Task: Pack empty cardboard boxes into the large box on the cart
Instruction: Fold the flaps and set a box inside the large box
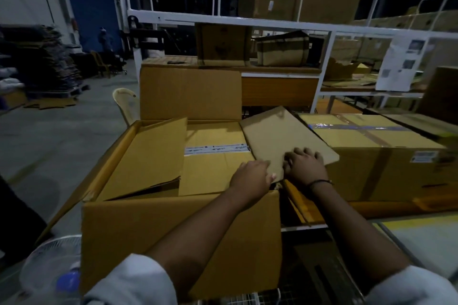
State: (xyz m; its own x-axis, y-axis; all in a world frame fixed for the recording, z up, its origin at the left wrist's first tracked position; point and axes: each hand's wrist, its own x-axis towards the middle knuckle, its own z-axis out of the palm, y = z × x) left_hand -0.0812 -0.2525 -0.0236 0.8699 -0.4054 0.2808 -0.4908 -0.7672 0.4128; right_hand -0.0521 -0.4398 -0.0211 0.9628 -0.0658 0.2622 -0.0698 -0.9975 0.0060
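The large open cardboard box (153,235) stands right in front of me with its flaps up. Inside it lie a folded flat box (148,161) on the left and a labelled box (213,168) beside it. A flat brown cardboard piece (280,136) rests tilted over the large box's right rim. My left hand (250,178) grips its near edge, fingers curled under. My right hand (304,166) presses flat on its near corner from above.
A taped sealed box (376,156) sits to the right on a table. Behind stand a white metal rack (223,20) with more boxes, a plastic chair (124,104), and stacked flat cardboard (44,62) far left. A white fan (47,267) is at lower left.
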